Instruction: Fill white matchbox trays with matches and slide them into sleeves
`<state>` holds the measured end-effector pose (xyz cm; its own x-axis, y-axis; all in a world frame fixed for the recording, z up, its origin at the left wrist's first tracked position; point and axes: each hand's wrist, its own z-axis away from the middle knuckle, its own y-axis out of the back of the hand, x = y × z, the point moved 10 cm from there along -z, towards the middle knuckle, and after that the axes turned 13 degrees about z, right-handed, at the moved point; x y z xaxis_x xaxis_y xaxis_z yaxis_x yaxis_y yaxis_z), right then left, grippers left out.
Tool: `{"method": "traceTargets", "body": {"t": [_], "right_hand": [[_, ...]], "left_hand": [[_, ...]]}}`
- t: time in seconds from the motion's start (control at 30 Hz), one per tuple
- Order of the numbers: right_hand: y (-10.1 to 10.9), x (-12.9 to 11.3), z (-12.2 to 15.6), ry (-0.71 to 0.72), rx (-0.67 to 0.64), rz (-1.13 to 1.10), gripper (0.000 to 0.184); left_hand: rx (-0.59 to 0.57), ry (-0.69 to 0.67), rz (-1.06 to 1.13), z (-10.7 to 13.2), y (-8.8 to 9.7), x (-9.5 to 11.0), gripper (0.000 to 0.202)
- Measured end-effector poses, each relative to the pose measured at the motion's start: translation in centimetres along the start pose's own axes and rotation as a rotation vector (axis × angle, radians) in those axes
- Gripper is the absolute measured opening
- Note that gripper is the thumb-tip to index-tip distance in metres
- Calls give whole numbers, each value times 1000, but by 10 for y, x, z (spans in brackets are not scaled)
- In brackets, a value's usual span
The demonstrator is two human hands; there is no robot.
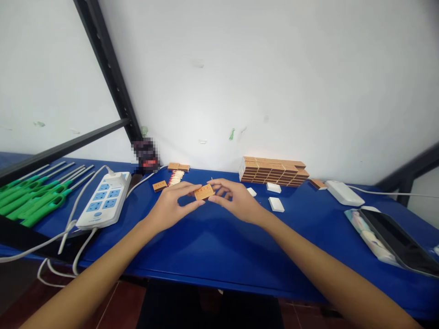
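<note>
Between my two hands, above the blue table, is a small orange matchbox with red print on its top. My left hand pinches its left end between thumb and fingers. At the right end, the thumb and fingers of my right hand close on the same box. Behind my left hand lies a row of loose matches, with another matchbox beside it and a pair of matchboxes at the back. White matchbox trays lie to the right of my right hand.
Stacked matchboxes stand against the wall, a single matchbox to their right. Farther right are a white adapter and a phone on a packet. At left lie a power strip with cables and several green-handled lighters.
</note>
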<state>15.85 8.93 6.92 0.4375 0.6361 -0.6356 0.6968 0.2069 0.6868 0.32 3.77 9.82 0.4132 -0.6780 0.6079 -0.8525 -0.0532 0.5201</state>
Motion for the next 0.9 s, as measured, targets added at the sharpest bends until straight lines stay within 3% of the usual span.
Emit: {"method": "traceTargets", "body": {"t": [0.13, 0.2, 0.27, 0.3, 0.37, 0.47, 0.53, 0.6, 0.67, 0.8, 0.9], "right_hand": [[29, 4, 4, 27, -1, 95, 40], [36, 7, 10, 41, -44, 146, 39], [58, 18, 19, 24, -58, 220, 37], [80, 28, 24, -3, -23, 274, 38], [149, 63, 43, -157, 185, 399, 44], [259, 128, 92, -475, 498, 631, 58], [291, 170, 112, -570, 454, 676, 62], [297, 201, 120, -614, 384, 657, 62], [288, 219, 120, -643, 338, 622, 58], [265, 231, 110, -698, 297, 594, 49], [265, 230, 109, -715, 334, 629, 50]], "left_hand": [[-132, -95, 22, -31, -27, 12, 34], [-164, -130, 19, -35, -44, 12, 35], [-151, -156, 1, -34, -54, 7, 42], [-132, -169, -30, -31, -54, 4, 46], [-83, -212, -147, -26, -43, -5, 45], [-61, -175, -361, -24, -6, -32, 27], [-45, -75, -476, -24, 26, -58, 28], [-68, 40, -522, -24, 48, -82, 31], [-82, 136, -517, -22, 58, -97, 35], [-131, 188, -440, -19, 47, -100, 38], [-145, 183, -410, -20, 37, -97, 36]]}}
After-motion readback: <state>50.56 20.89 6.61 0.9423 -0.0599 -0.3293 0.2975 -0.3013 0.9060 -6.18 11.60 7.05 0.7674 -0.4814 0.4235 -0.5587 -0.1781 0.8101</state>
